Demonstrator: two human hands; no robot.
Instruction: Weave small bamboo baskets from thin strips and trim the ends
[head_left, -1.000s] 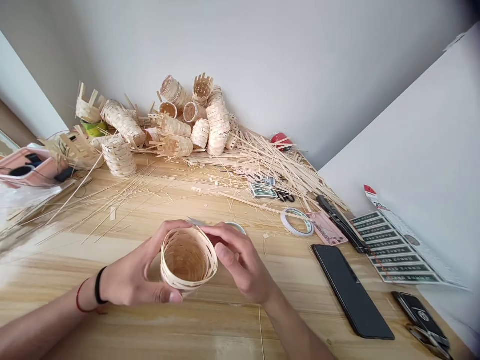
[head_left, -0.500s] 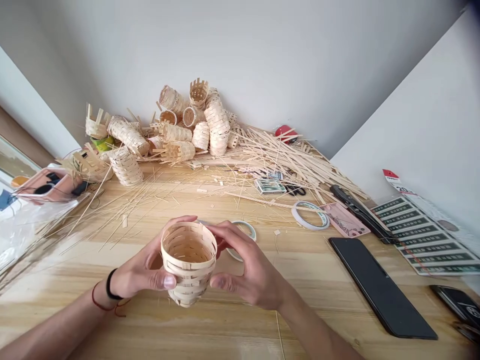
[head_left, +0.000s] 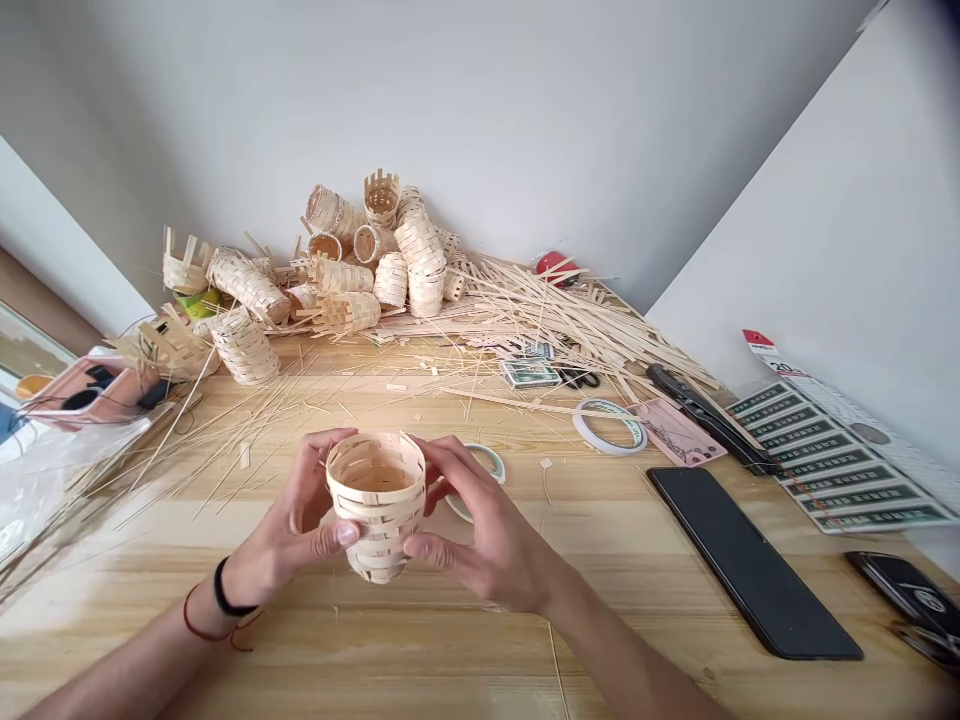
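A small woven basket (head_left: 379,515) of pale wood strips is held up between my two hands, its round mouth facing up and toward me. My left hand (head_left: 300,525) grips its left side, thumb on the near wall and fingers around the back. On the other side my right hand (head_left: 484,530) closes on the wall, thumb at the front and fingers behind the rim. The right fingertips are partly hidden by the basket. Behind my right hand a roll of tape (head_left: 487,465) lies on the table, partly covered.
Woven baskets (head_left: 420,245) are piled at the back beside a heap of wood strips (head_left: 570,320). To the right lie a tape roll (head_left: 634,440), a pink tray (head_left: 694,445), a black cutter (head_left: 697,415), blade packs (head_left: 847,465) and a phone (head_left: 757,570). A pink bin (head_left: 82,400) stands left.
The basket has turned a little more upright in my hands and risen slightly in view. Both hands still hold it. The whole view has shifted slightly.
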